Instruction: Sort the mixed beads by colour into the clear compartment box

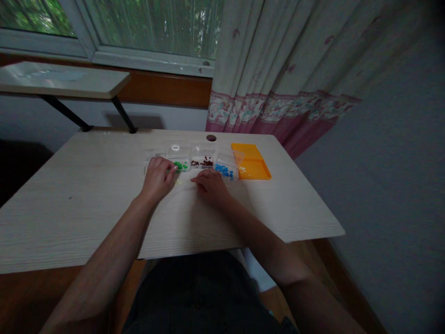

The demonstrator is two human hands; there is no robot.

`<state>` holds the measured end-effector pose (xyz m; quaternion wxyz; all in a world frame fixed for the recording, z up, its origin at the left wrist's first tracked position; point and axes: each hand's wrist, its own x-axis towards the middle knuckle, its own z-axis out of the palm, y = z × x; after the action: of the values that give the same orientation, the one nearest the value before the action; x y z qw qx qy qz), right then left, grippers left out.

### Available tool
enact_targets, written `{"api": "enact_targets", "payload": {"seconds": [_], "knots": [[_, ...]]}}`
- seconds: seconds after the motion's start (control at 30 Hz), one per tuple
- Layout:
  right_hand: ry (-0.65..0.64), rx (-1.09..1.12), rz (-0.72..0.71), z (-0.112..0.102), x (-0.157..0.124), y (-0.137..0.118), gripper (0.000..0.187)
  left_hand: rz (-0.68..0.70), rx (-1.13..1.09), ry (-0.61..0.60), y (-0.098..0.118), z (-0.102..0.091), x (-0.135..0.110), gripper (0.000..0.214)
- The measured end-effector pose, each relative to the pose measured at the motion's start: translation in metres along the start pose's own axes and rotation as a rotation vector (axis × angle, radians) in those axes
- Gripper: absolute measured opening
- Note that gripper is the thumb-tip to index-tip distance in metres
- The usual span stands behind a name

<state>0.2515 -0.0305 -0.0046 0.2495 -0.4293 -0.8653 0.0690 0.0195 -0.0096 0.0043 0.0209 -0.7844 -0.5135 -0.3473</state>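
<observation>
My left hand [159,178] rests over the leftmost clear plastic box [150,154], fingers bent and close together. Its fingertips are beside a clear box of small green pieces [181,165]; anything between them is too small to make out. My right hand [212,185] lies low over the table, with the index finger stretched toward a few pale small pieces [178,181] on the tabletop. No object shows in it. Just beyond it stand a clear box of dark brown pieces [206,162] and one of blue pieces [224,170]. Their clear lids tilt up behind.
A yellow-orange tray [255,162] with a divider sits right of the boxes, a few whitish pieces [242,170] at its left edge. The pale wooden table [278,208] has a cable hole [211,138] at the back. A raised shelf [66,81] stands at back left.
</observation>
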Motion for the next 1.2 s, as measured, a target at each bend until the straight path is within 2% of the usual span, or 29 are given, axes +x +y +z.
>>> {"api": "enact_targets", "payload": {"seconds": [0.1, 0.23, 0.43, 0.57, 0.67, 0.9, 1.03, 1.2], "knots": [[-0.046, -0.065, -0.102, 0.008, 0.001, -0.012, 0.032, -0.136, 0.015, 0.138, -0.011, -0.007, 0.003, 0.021], [-0.056, -0.134, -0.134, 0.015, 0.000, -0.017, 0.039, -0.226, 0.001, 0.206, -0.017, -0.010, 0.003, 0.024], [-0.027, -0.119, -0.101, 0.013, -0.002, -0.008, 0.027, -0.275, 0.034, 0.199, -0.019, -0.009, 0.002, 0.023], [-0.004, -0.098, 0.013, 0.004, -0.003, -0.001, 0.014, -0.299, 0.061, 0.171, -0.025, -0.011, 0.001, 0.024], [0.036, -0.116, 0.070, 0.001, -0.005, 0.002, 0.012, -0.296, 0.084, 0.138, -0.031, -0.012, 0.000, 0.027], [0.105, -0.143, 0.015, -0.001, -0.007, 0.007, 0.013, -0.364, 0.137, 0.130, -0.046, -0.009, -0.001, 0.030], [0.237, -0.107, 0.158, -0.020, -0.004, 0.022, 0.014, -0.360, 0.155, 0.101, -0.051, -0.009, -0.003, 0.032], [0.555, -0.174, 0.445, -0.055, -0.012, 0.064, 0.018, -0.367, 0.210, 0.103, -0.054, -0.009, -0.004, 0.034]]}}
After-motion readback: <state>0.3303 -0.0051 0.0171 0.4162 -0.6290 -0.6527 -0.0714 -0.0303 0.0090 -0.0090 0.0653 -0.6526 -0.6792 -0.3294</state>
